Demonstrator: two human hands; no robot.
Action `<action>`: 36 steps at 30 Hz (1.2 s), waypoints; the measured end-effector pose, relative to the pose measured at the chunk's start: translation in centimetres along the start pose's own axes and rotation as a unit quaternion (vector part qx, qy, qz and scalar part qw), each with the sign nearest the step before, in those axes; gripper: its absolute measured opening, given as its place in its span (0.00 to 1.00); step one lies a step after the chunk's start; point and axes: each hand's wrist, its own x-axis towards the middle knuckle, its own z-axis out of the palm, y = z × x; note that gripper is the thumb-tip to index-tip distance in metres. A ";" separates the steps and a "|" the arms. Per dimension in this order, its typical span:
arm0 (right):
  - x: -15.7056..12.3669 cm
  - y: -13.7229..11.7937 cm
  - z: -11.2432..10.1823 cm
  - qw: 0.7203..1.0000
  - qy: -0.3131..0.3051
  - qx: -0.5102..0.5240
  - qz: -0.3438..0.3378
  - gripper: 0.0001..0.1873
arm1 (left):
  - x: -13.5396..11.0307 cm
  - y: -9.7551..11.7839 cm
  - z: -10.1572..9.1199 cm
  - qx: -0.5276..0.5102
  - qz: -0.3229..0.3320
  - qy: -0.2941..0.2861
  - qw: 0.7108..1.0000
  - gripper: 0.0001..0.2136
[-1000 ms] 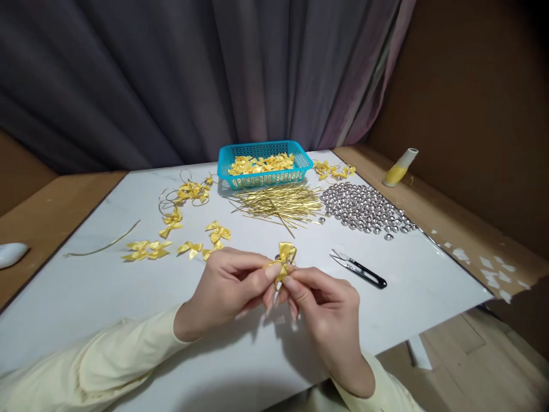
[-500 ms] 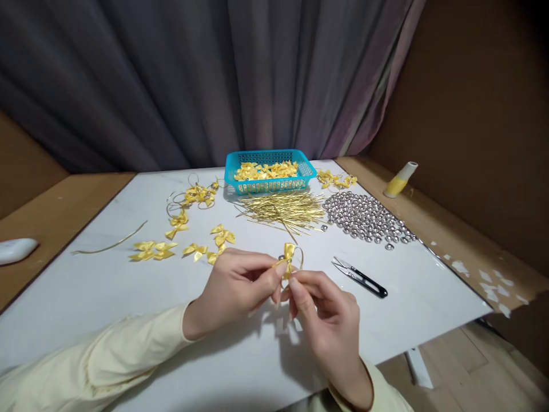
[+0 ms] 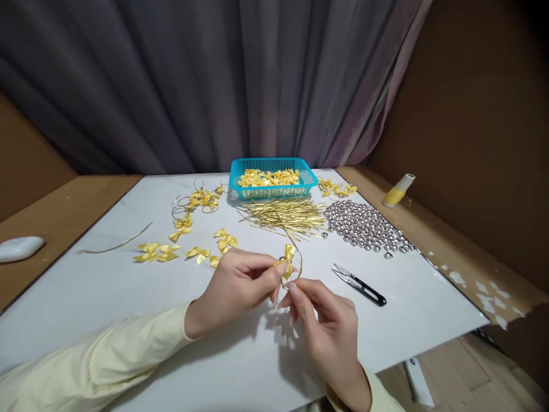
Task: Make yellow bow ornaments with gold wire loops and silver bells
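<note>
Left hand (image 3: 240, 283) pinches a yellow bow (image 3: 289, 256) above the white table (image 3: 86, 297); right hand (image 3: 326, 320) pinches its gold wire (image 3: 299, 264). Scissors (image 3: 360, 284) lie just right. Beyond: gold wire pile (image 3: 285, 214), silver bells (image 3: 364, 225), blue basket (image 3: 273, 178), loose bows (image 3: 189, 243).

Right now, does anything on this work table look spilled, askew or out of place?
Only small things: the yellow spool lies tipped on the wooden ledge, and white scraps litter that ledge nearer the camera.

Glossy yellow satin bow (image 3: 289, 253), thin shiny gold wire (image 3: 299, 264), smooth white tabletop (image 3: 107, 297), blue plastic basket (image 3: 274, 193), shiny metal bells (image 3: 364, 224)
</note>
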 end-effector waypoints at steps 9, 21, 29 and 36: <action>-0.1 0.0 0.2 1.000 0.002 0.006 -0.016 0.10 | 0.1 -0.1 0.2 -0.022 -0.010 -0.016 1.000 0.18; 0.6 -0.2 -0.5 0.998 0.044 -0.031 0.013 0.04 | 0.4 0.4 -0.4 0.047 -0.018 -0.051 0.997 0.16; 2.1 -1.2 -2.6 0.967 -0.043 -0.233 -0.090 0.07 | 0.5 -0.3 -0.8 0.200 0.169 -0.104 0.959 0.13; 2.4 -0.6 -1.8 0.946 -0.144 -0.279 -0.081 0.14 | 0.1 -0.1 -0.9 0.213 0.210 -0.151 0.942 0.12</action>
